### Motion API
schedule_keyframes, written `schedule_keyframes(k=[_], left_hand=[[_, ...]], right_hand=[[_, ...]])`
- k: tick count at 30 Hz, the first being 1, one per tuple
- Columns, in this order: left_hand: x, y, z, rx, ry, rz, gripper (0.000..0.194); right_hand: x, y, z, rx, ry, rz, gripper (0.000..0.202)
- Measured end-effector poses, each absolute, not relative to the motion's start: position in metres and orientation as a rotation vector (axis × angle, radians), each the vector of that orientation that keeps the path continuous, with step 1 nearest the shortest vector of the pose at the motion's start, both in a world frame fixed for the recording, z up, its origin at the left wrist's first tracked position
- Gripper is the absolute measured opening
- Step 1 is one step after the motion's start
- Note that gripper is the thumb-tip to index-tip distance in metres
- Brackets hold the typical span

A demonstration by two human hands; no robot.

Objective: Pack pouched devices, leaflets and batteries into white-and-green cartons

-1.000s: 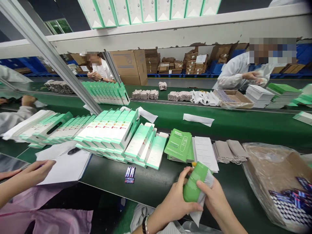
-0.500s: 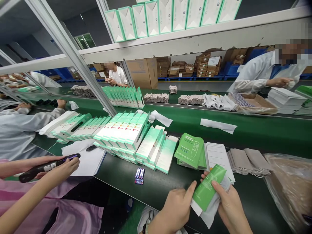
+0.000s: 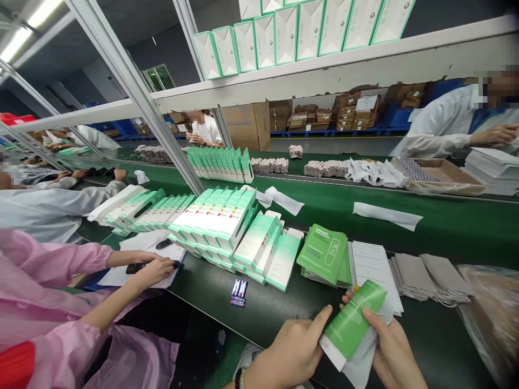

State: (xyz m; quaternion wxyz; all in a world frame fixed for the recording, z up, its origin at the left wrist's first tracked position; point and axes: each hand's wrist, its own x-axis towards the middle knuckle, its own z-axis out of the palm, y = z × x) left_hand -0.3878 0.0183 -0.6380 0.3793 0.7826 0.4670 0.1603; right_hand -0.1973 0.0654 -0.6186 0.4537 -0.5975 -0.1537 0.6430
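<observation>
A green folded leaflet (image 3: 357, 319) with white paper under it is held over the front of the table, its surface bowed. Behind it a whitish pouch (image 3: 360, 367) hangs down. My right hand (image 3: 393, 346) is closed around both, thumb across the leaflet's face and fingertips showing past its far left edge. My left hand (image 3: 294, 343) is closed at the leaflet's lower left edge, index finger stretched along it; its thumb is hidden. Just beyond lie a stack of green leaflets (image 3: 322, 251) and white printed sheets (image 3: 373, 270).
Several batteries (image 3: 239, 292) lie left of my hands. Green-white boxes (image 3: 219, 216) are stacked further left, grey pouches (image 3: 432, 273) and a plastic-wrapped bundle (image 3: 490, 313) to the right. A co-worker in a pink sleeve (image 3: 77, 256) works beside me. A shelf (image 3: 324, 75) crosses overhead.
The view has swung slightly left. The leaflet bows more between my hands, which keep their hold. The pink-sleeved co-worker's hands have moved forward with the black device, over the white papers.
</observation>
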Motion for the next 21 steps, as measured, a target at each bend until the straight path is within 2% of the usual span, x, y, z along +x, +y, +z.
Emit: schedule_keyframes(k=[3, 5, 7, 10, 15, 19, 21], left_hand=[[-0.424, 0.039, -0.602, 2.15, 1.327, 0.429, 0.059], [-0.458, 0.064, -0.579, 2.262, 1.728, 0.538, 0.04], [-0.491, 0.093, -0.564, 2.299, 2.154, 0.542, 0.041], [-0.523, 0.131, -0.558, 2.172, 2.578, 0.26, 0.053], [-0.532, 0.16, -0.571, 2.133, 2.607, -0.038, 0.05], [-0.527, 0.163, -0.566, 2.133, 2.61, -0.014, 0.052], [-0.52, 0.153, -0.554, 2.152, 2.541, 0.158, 0.053]], right_hand=[[-0.193, 0.068, -0.616, -1.46, -0.353, 1.551, 0.067], [-0.191, 0.069, -0.614, -1.442, -0.362, 1.54, 0.074], [-0.192, 0.069, -0.611, -1.431, -0.379, 1.554, 0.073], [-0.196, 0.066, -0.608, -1.413, -0.386, 1.589, 0.062], [-0.198, 0.062, -0.607, -1.403, -0.376, 1.574, 0.06], [-0.193, 0.063, -0.608, -1.419, -0.385, 1.543, 0.06], [-0.191, 0.065, -0.606, -1.43, -0.371, 1.522, 0.065]])
